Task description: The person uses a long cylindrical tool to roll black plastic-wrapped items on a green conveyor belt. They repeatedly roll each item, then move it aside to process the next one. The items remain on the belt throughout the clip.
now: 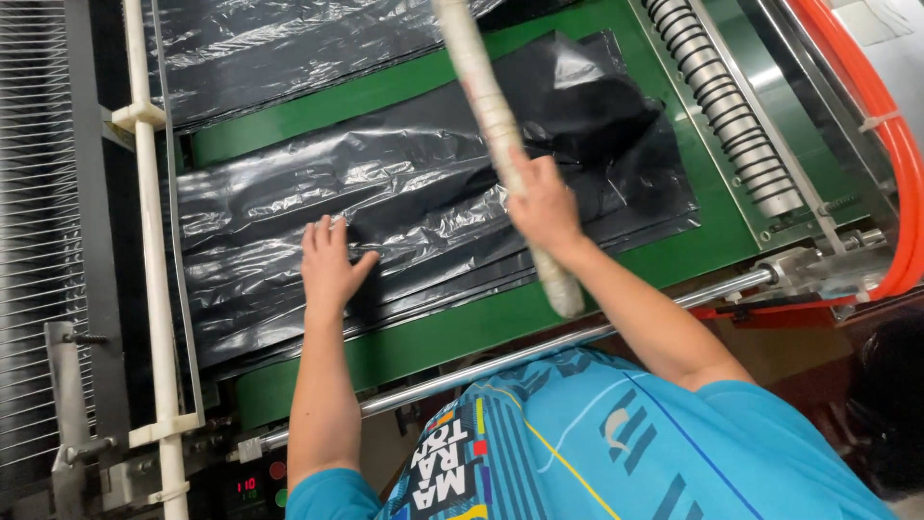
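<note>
On the green conveyor bed [597, 279] a stack of black plastic bags [404, 207] lies flat but wrinkled, the left hand [329, 265] pressing it open-palmed, grip released, while the right hand [544, 202] grips a pale cardboard tube [486, 96] clenched above the sheets, smoothing seemingly unfinished.

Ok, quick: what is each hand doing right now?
Left hand: open, flat on the black bags.
Right hand: closed around the stick.

We are finding open passage over the flat black plastic sheets [404, 207]; the white metal rail [154, 241] and ribbed grey roller [727, 106] are blocking both sides.
</note>
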